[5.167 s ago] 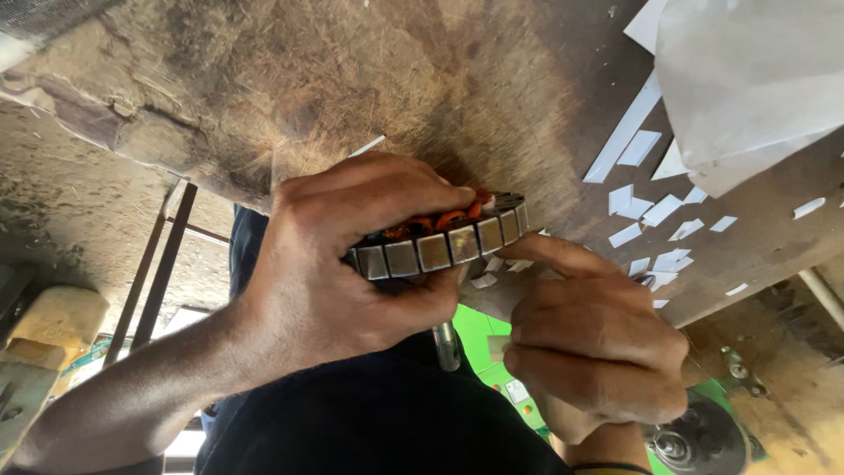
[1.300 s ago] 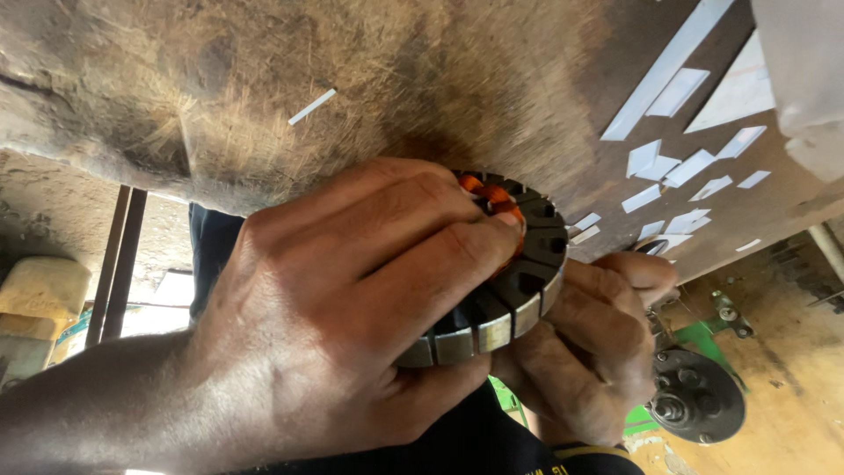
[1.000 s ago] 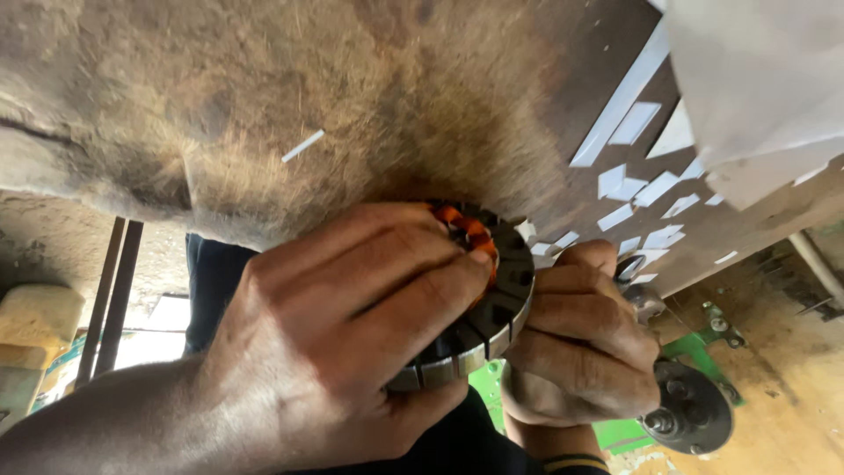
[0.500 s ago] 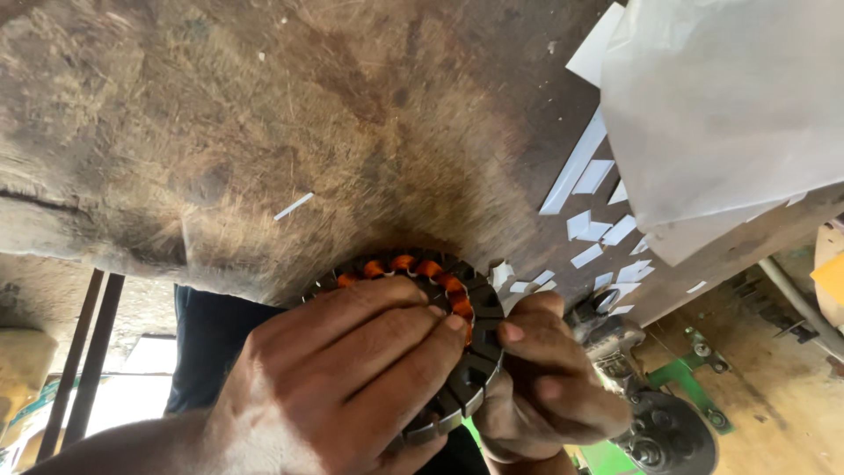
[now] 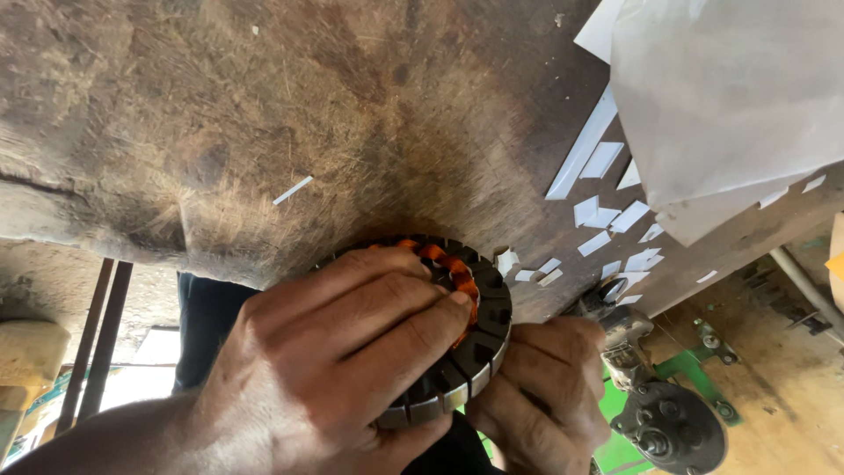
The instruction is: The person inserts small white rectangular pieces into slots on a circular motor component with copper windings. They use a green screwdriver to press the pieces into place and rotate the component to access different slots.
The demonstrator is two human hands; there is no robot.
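My left hand grips a round metal stator with slotted laminations and orange copper windings, its fingers lying across the top face. The stator sits at the near edge of a worn wooden workbench. My right hand is below and to the right of the stator, fingers curled against its underside; what it holds is hidden.
Small white paper strips lie scattered on the bench at right, beside a large white sheet. One strip lies alone mid-bench. A green metal stand with a black round part stands on the floor below right.
The view has tilted so more of the bench top shows. The stator has turned in my left hand, its face now more towards me; my right hand has slid lower under it.
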